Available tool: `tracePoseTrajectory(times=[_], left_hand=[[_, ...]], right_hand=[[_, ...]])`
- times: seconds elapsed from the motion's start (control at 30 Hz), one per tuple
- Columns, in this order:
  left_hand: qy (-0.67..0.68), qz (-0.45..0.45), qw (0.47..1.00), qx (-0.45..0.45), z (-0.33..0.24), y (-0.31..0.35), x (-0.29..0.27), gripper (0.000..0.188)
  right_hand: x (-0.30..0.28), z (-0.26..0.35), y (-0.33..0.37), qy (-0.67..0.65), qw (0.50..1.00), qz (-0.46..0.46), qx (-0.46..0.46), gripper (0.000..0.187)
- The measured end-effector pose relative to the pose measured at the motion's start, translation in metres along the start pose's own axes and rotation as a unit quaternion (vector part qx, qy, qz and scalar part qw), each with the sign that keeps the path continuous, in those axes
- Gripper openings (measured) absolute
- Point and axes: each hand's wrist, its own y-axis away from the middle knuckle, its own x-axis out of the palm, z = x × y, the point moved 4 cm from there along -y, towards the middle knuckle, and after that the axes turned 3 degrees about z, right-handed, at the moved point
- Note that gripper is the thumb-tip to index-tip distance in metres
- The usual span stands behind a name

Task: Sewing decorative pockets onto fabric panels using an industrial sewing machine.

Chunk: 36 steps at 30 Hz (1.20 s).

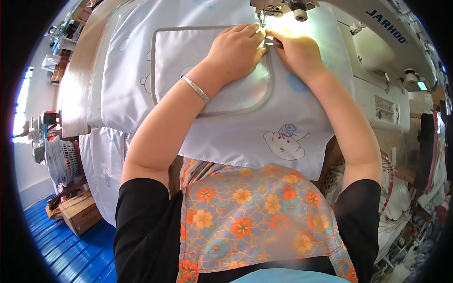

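White cloth (222,134) printed with cartoon animals lies under the sewing machine (394,28). On it rests a white fabric panel (172,52) with rounded corners and a grey bound edge. My left hand (238,51) lies on this panel, its fingers flat against the cloth close to the needle area and its thumb apart. Just right of the needle, my right hand (299,55) has its thumb and forefinger closed at the panel's grey edge. The presser foot (262,20) stands right in front of my fingertips. Bright lamp light washes out details there.
The machine's pale bed (377,101) extends to the right. On the left are a wooden tabletop (78,89), a white plastic basket (68,160) and a cardboard box (81,212) on a blue floor (71,257). More printed cloth (101,181) hangs off the table's left front.
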Motion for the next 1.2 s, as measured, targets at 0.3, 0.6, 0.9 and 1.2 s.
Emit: tracePoseTrajectory(times=[0.3, 0.6, 0.9, 1.2], left_hand=[[0.0, 0.007, 1.0, 0.006, 0.009, -0.006, 0.002, 0.027], [0.068, 0.079, 0.994, -0.031, -0.005, 0.034, -0.037, 0.029], [0.064, -0.353, 0.772, -0.525, 0.12, 0.347, -0.114, 0.035], [0.282, -0.312, 0.742, -0.523, 0.15, 0.38, -0.116, 0.015]], right_hand=[[-0.021, 0.017, 0.029, -0.05, 0.999, -0.005, 0.007, 0.031], [-0.025, 0.038, 0.04, -0.077, 0.996, 0.023, -0.047, 0.034], [-0.038, 0.04, 0.052, -0.141, 0.984, 0.052, -0.093, 0.031], [-0.031, 0.045, 0.051, -0.068, 0.987, -0.014, -0.147, 0.03]])
